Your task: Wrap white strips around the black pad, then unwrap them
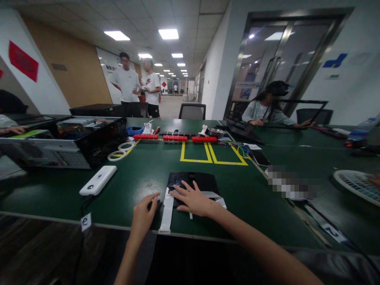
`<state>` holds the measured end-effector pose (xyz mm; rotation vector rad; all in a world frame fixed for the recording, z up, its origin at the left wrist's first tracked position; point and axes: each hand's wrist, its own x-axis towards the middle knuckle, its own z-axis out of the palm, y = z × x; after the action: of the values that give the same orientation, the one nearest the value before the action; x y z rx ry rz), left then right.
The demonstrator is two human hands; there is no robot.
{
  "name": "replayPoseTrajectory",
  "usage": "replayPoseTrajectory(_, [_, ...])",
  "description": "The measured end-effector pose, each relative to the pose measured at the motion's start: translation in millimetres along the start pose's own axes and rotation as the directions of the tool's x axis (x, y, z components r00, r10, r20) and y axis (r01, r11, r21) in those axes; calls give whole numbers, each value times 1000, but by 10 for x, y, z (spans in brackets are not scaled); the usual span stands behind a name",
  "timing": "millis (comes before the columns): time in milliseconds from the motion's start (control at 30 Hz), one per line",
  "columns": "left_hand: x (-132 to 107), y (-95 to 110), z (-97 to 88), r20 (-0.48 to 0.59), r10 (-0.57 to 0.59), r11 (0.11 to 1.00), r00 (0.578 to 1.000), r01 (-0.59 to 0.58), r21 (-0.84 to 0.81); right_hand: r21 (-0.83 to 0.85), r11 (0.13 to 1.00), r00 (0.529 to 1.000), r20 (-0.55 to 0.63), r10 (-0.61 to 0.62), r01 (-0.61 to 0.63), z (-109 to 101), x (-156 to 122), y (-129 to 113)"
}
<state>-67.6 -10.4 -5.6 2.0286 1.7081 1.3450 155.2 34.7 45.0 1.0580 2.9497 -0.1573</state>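
A flat black panel [204,182] lies on the green table near its front edge, directly ahead of me. My right hand [191,199] rests flat across it with the fingers spread, covering part of its surface. From under that hand a white ribbon cable [168,213] runs toward the table edge, ending in a small connector. Another pale strip [212,194] sticks out on the right side of the panel. My left hand [144,211] hovers just left of the ribbon cable, its fingers loosely bent, the thumb and index finger apart, with nothing visible between them.
An opened computer case [68,146] stands at the left, with white rings [117,155] beside it. A white power bank [99,181] lies nearer me. Red racks [175,138] line the back, behind yellow tape outlines [196,160]. Across the table a person [268,105] holds a black frame.
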Motion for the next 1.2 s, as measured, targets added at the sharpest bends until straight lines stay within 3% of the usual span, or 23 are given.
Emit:
replayPoseTrajectory(167, [2,-7,8,21,-1,1000,1000,1,11,103,994,997,63,39,-45,-71,-240,355])
replayPoseTrajectory(333, [9,28,11,23,15,1000,1000,-16,13,261,955,990,76,122,-138,-112,-712,910])
replayPoseTrajectory(467, [12,44,11,27,30,999,999,-30,22,331,905,963,113,244,-268,-144,-1102,1330])
replayPoseTrajectory(600, [4,34,19,36,23,999,999,-24,30,338,867,930,150,334,-366,-208,-1383,1588])
replayPoseTrajectory(767, [-3,47,12,48,21,999,999,-23,30,343,850,916,165,366,-401,-247,-1575,1751])
replayPoseTrajectory(967, [3,61,2,52,16,1000,999,-17,22,342,841,907,116,404,-419,-237,-1692,1758])
replayPoseTrajectory(1067, [3,60,4,54,10,1000,998,-11,21,330,814,867,32,496,-478,-261,-1828,1756])
replayPoseTrajectory(1200, [1,63,4,47,10,1000,999,-11,19,241,780,775,-139,616,-577,-327,-2080,1778])
